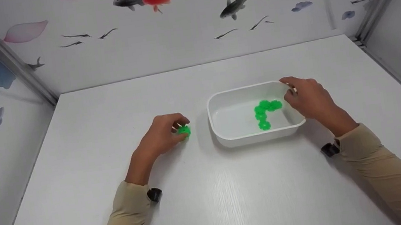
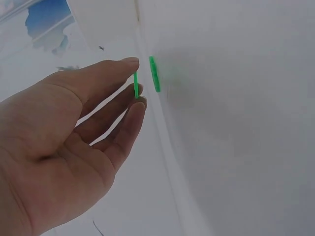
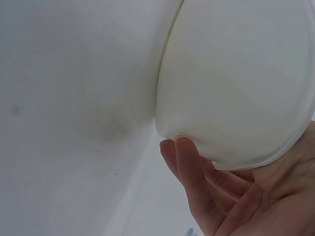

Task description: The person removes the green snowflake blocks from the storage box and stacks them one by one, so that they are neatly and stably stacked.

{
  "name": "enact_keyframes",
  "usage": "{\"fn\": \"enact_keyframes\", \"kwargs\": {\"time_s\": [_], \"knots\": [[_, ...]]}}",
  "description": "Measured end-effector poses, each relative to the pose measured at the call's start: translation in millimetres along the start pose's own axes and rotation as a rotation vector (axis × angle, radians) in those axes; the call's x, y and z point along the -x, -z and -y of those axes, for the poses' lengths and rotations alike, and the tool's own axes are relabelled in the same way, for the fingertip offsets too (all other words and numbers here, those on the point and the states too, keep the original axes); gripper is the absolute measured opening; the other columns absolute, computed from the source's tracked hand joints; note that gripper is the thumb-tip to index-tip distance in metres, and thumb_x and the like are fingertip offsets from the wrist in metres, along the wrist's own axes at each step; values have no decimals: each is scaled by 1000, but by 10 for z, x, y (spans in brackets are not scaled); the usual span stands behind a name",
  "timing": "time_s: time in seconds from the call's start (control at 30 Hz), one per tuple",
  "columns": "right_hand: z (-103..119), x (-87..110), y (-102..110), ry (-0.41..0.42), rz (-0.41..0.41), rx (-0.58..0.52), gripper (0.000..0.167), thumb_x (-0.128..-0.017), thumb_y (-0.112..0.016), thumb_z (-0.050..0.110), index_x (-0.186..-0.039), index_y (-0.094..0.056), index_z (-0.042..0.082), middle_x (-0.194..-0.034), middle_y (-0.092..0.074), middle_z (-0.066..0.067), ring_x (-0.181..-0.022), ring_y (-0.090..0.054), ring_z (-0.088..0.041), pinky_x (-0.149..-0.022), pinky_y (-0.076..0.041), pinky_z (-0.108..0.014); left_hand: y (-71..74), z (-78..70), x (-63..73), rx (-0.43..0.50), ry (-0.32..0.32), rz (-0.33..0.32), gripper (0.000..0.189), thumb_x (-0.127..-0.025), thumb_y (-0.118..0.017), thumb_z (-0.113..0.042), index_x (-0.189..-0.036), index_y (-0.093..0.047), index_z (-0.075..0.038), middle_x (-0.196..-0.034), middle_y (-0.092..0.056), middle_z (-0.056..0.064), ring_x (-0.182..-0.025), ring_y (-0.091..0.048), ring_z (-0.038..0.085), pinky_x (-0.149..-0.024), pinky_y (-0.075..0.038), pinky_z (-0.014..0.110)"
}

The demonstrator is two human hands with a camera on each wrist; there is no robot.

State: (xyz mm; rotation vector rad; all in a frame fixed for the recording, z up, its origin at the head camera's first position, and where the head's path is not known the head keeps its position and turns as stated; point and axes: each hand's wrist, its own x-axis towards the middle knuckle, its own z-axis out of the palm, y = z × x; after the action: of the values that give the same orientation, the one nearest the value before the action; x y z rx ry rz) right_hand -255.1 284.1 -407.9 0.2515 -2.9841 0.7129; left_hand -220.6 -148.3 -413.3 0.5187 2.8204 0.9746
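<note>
**Fish-printed walls [image 1: 190, 39] frame a white surface [image 1: 195, 215]**

Pale panels stand along the far, left and right sides, so the work sits in a shallow booth. At the middle right rests a white box [image 1: 259, 138] with low sides, its long side facing near, probably so that its inside is within easy reach of both hands.

Toward the right end of the box lie several green pieces [image 1: 260, 114], small and flower-edged, touching one another in a hooked row.

At the box's right end, the right hand [image 1: 310, 99] is bent around the rim, fingertips against the outer wall; this grip likely keeps the light box from sliding.

Just left of the box, the left hand [image 1: 160, 135] is nearly closed, its thumb and fingers a small gap apart with a thin green disc [image 2: 136, 86] bridging them. It seems pinched by its edges, which would suit something so flat. Close by its fingertips, the left wrist view shows another green disc [image 2: 155, 73], apparently flat on the surface; from the head view I cannot tell the two apart.
</note>
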Motion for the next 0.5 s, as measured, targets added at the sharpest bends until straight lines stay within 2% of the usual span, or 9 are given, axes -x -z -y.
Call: {"fn": "enact_keyframes", "kwargs": {"time_s": [0.3, 0.5], "knots": [[-11, 5, 11, 23, -3, -15, 48, -106, -50, 14, -153, -59, 8, -135, -71, -28, -80, -64, -30, -59, -48, -36, -7, -23, -30, -29, 16, 20, 36, -98, -77, -7, -134, -72, -9, -128, -76, 11, -120, -71, 29, -107, -59, 47], [-13, -1, -2, 9, 4, -21, 49, -106, -51, 15, -154, -57, 8, -139, -69, -28, -86, -66, -33, -63, -52, -38, 1, -35, -38, -36, 38, 29, 38, -99, -76, -7, -137, -71, -10, -130, -76, 12, -123, -71, 29, -109, -58, 47]]}}
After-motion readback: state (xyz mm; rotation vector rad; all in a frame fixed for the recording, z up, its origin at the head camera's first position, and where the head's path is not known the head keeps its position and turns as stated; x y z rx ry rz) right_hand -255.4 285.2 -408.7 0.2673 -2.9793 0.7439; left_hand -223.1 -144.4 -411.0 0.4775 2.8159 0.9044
